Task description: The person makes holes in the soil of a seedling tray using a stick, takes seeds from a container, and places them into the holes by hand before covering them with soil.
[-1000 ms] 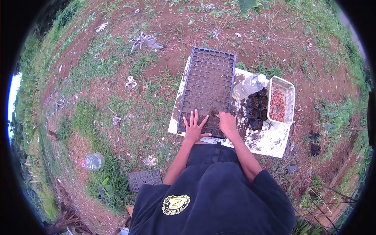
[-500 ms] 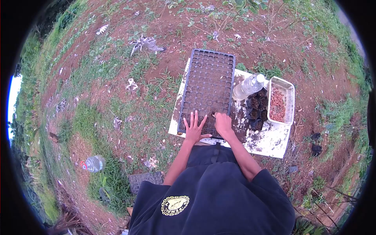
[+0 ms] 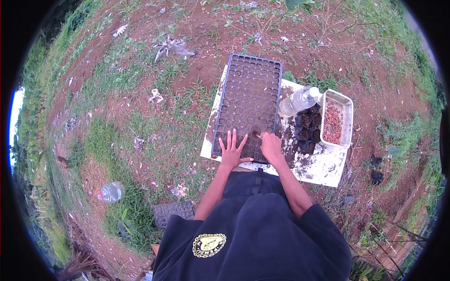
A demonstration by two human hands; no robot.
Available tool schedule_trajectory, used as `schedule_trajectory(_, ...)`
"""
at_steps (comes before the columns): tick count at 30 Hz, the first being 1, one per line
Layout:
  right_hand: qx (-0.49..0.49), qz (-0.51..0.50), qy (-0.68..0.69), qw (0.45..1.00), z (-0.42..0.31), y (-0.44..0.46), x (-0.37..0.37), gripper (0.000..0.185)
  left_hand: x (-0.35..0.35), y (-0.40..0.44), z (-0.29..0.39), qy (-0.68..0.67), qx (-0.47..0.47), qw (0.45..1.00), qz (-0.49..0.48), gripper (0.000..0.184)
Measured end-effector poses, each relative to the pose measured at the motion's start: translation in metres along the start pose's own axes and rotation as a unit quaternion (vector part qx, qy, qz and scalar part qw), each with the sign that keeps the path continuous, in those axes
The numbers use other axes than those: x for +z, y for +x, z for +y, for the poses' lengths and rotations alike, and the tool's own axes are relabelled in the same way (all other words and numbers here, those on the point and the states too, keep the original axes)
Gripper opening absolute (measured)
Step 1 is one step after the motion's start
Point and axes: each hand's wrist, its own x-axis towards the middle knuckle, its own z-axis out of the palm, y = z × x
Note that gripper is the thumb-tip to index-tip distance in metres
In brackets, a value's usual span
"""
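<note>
A black seedling tray with many small soil-filled cells lies lengthwise before me on a white board. My left hand rests flat over its near left corner, fingers spread, holding nothing. Over the near right part of the tray is my right hand, its fingers curled closed and one pale tip pointing left at the soil. Whether anything is pinched in it is too small to make out. A small dark hollow shows in the soil just beside that tip.
On the soil-smeared white board stand a clear water bottle, several black soil-filled bags and a white basket of reddish seeds. Another bottle and a dark tray lie on the grass at left.
My right hand has shifted slightly right and back from the hollow in the soil. The left hand stays spread on the tray; the view has moved a little.
</note>
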Motion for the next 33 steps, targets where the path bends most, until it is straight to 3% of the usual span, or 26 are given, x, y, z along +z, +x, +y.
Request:
schedule_trajectory(2, 0.007, -0.029, -0.058, 0.998, -0.002, 0.007, 0.01, 0.02, -0.001, 0.003, -0.001, 0.011, -0.001, 1.0, 0.0, 0.117)
schedule_trajectory(8, 0.001, -0.029, 0.024, 0.999, -0.005, 0.009, -0.01, 0.01, -0.003, 0.002, -0.001, -0.012, -0.002, 1.0, -0.019, 0.115)
schedule_trajectory(12, 0.04, -0.047, -0.036, 0.997, -0.004, 0.005, 0.008, 0.016, -0.005, 0.004, -0.001, -0.02, -0.002, 1.0, -0.023, 0.116)
schedule_trajectory(14, 0.042, -0.047, -0.024, 0.998, -0.009, 0.004, -0.001, 0.017, -0.005, 0.003, -0.001, -0.009, -0.008, 1.0, -0.017, 0.118)
schedule_trajectory(16, 0.053, -0.043, 0.086, 0.994, -0.009, -0.001, -0.012, 0.017, -0.004, 0.003, -0.001, -0.01, -0.007, 1.0, -0.015, 0.118)
schedule_trajectory(20, 0.04, 0.004, -0.013, 0.999, -0.009, -0.005, 0.0, 0.02, -0.003, 0.003, -0.001, -0.008, -0.006, 1.0, -0.011, 0.118)
schedule_trajectory(23, 0.045, -0.017, -0.041, 0.998, -0.019, -0.004, 0.008, 0.022, -0.003, 0.003, -0.001, -0.017, -0.011, 0.999, -0.027, 0.118)
schedule_trajectory(26, 0.045, -0.033, 0.076, 0.996, -0.011, -0.004, -0.008, 0.02, -0.002, 0.003, -0.001, -0.012, -0.01, 1.0, -0.019, 0.118)
schedule_trajectory(32, 0.039, 0.002, -0.022, 0.999, -0.016, -0.004, 0.007, 0.019, -0.002, 0.004, -0.002, -0.026, -0.003, 0.999, -0.02, 0.116)
schedule_trajectory(33, 0.05, -0.027, 0.02, 0.998, -0.012, -0.001, 0.006, 0.021, -0.003, 0.005, -0.003, -0.025, -0.002, 1.0, -0.018, 0.116)
